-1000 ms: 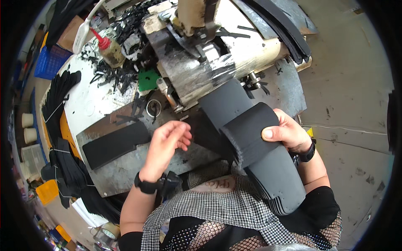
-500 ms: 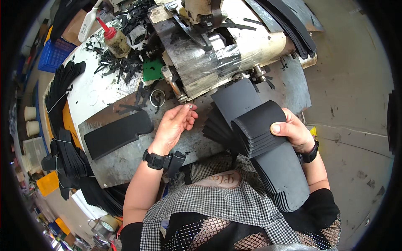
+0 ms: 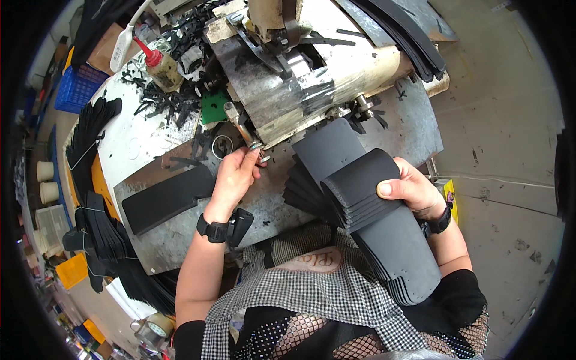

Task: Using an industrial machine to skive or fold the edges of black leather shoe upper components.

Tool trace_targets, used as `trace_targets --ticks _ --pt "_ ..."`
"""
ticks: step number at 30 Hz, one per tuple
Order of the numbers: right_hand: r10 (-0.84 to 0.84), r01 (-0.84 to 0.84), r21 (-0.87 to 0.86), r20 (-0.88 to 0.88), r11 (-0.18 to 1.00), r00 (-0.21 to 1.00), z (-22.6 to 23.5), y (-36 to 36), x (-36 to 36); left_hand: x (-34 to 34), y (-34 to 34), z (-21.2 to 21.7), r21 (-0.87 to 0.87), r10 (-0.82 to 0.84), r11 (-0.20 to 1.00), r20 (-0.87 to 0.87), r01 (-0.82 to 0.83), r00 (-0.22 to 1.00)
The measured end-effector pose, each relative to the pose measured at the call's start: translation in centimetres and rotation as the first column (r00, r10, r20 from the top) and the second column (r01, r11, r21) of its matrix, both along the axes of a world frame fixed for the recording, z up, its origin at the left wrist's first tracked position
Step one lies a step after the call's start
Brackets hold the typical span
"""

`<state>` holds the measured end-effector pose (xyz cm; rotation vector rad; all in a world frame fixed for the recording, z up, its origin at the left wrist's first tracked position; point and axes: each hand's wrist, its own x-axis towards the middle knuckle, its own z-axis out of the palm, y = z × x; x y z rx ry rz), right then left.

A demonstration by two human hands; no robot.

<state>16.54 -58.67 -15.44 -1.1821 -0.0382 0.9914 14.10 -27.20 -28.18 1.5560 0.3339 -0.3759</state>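
Two hands share the work: our right hand (image 3: 414, 191) clamps a bent stack of black sheets (image 3: 372, 216) above the counter (image 3: 396, 120), while our left hand (image 3: 234, 177) pinches the machine's metal lever (image 3: 243, 127). We judge feeding is next, needing one sheet peeled free.

Stack of sheets (image 3: 372, 198), centre: matt black foam or rubber, fine-grained. Lever (image 3: 243, 129), 11 o'clock of it: bright bare metal. Machine (image 3: 300, 84), 12 o'clock: dull scuffed metal under glossy clear film. Worktop (image 3: 414, 132): grey scratched metal. Bottle (image 3: 161, 67), 10 o'clock: translucent plastic, red cap.
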Motion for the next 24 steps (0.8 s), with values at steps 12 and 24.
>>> trace_targets --ticks 12,24 --pt "0.079 -0.078 -0.02 0.03 0.997 0.996 -0.1 0.7 0.0 0.8 -0.6 0.4 0.527 -0.039 0.846 0.212 -0.081 0.977" --pt "0.095 -0.095 0.007 0.038 0.995 0.995 0.0 1.0 0.3 0.3 1.3 1.8 0.203 -0.073 0.976 -0.043 0.081 0.996"
